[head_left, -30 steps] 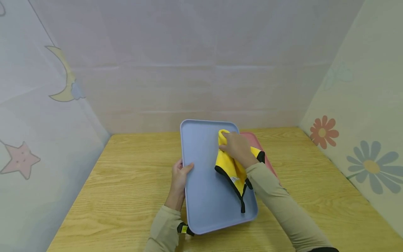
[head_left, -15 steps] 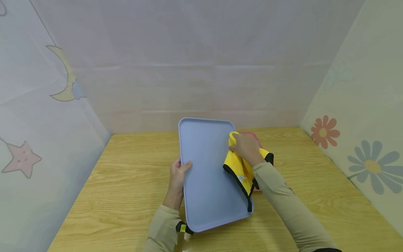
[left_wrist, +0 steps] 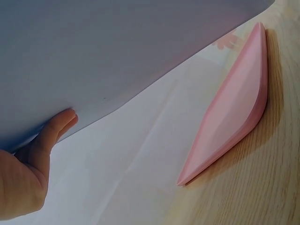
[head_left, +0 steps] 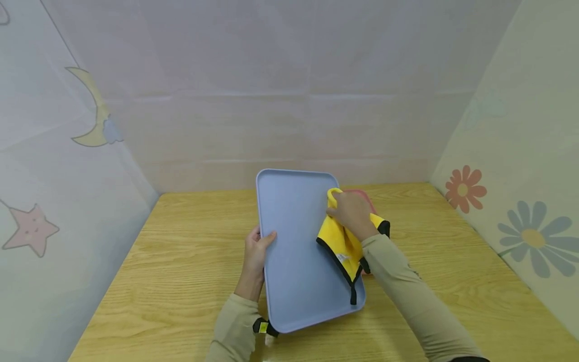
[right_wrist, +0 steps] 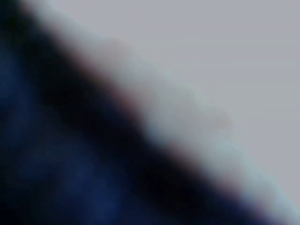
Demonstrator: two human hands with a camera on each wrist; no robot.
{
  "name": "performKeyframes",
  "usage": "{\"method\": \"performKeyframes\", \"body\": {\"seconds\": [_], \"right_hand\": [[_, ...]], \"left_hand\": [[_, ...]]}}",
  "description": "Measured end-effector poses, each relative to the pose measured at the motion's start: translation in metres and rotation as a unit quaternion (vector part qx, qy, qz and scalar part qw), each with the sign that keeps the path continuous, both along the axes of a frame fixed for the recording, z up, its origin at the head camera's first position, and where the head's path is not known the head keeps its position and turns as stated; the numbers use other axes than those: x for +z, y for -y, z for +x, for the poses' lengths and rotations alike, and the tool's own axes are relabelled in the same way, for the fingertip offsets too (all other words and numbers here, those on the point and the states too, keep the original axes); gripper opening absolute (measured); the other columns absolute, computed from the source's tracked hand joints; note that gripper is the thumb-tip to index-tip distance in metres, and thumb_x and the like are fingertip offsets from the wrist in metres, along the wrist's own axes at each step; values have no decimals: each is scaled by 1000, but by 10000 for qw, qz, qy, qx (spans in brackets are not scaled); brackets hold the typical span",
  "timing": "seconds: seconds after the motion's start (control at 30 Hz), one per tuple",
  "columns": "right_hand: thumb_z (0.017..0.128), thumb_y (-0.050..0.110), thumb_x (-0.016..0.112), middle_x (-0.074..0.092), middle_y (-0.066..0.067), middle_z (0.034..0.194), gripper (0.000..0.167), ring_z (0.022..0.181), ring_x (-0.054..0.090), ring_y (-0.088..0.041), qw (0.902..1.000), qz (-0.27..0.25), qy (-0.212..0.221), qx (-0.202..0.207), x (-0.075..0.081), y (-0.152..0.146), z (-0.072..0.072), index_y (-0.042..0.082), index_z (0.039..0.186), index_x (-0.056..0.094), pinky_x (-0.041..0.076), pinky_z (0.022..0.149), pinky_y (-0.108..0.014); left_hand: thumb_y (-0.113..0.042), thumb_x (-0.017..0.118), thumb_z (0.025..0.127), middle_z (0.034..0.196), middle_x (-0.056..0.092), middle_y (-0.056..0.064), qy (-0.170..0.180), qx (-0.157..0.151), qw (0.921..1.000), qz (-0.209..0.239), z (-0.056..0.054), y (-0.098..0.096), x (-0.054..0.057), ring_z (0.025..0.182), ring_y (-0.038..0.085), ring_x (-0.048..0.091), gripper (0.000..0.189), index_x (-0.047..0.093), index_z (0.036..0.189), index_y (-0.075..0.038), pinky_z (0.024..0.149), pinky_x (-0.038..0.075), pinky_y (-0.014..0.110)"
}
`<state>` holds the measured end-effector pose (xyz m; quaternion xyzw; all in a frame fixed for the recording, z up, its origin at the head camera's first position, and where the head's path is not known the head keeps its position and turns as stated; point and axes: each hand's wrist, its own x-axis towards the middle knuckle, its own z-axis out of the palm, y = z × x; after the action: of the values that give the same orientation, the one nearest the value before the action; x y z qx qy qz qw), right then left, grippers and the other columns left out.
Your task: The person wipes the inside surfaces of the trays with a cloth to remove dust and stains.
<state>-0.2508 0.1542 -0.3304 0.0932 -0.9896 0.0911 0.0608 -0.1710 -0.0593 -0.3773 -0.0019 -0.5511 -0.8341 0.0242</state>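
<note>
A blue rectangular tray (head_left: 294, 261) is held up at a tilt over the table. My left hand (head_left: 255, 254) grips its left edge, thumb on the inner face and the other fingers behind it; the left wrist view shows those fingers on the tray's underside (left_wrist: 154, 42). My right hand (head_left: 354, 213) holds a yellow cloth with black edging (head_left: 336, 241) against the tray's right side. A corner of the cloth with a black loop hangs down over the tray's lower right. The right wrist view is only a dark and pale blur.
A pink tray (left_wrist: 234, 103) lies on the wooden table (head_left: 190, 261), mostly hidden behind the blue tray in the head view. Pale walls (head_left: 289, 130) with printed flowers, a moon and a star enclose the table.
My right hand and the cloth have moved right across the blue tray, then slightly back left. The blue tray has shifted a little left, still in my left hand.
</note>
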Motion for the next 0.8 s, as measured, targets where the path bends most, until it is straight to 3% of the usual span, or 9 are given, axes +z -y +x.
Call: {"method": "performKeyframes", "body": {"seconds": [0.3,0.43,0.53,0.8], "right_hand": [[83,25,60,39,-5,60,49,45,36,-16,9995,-73,318,-8,3,23,8,5,127,49,25,42,-22],[83,25,60,55,-14,84,47,53,42,-19,9997,-47,239,71,7,35,13,6,126,51,29,44,-23],[82,25,60,56,-18,100,46,59,46,-20,9997,-81,175,162,9,45,17,8,125,52,34,46,-24],[83,25,60,54,-13,88,44,55,45,-19,9987,12,-43,513,15,72,30,12,124,54,37,47,-25]], "left_hand": [[2,48,85,98,61,10,-19,27,10000,43,1,0,-1,83,14,59,37,43,120,13,70,47,27],[0,48,86,98,62,11,-31,35,9999,98,1,0,-1,83,14,60,37,43,120,13,70,48,27],[-5,48,89,101,61,13,-91,9,9999,88,1,0,-2,85,15,60,36,44,121,12,72,48,28],[-31,43,95,92,59,4,-107,-2,9999,-2,2,0,-5,81,12,56,45,48,119,7,69,46,26]]}}
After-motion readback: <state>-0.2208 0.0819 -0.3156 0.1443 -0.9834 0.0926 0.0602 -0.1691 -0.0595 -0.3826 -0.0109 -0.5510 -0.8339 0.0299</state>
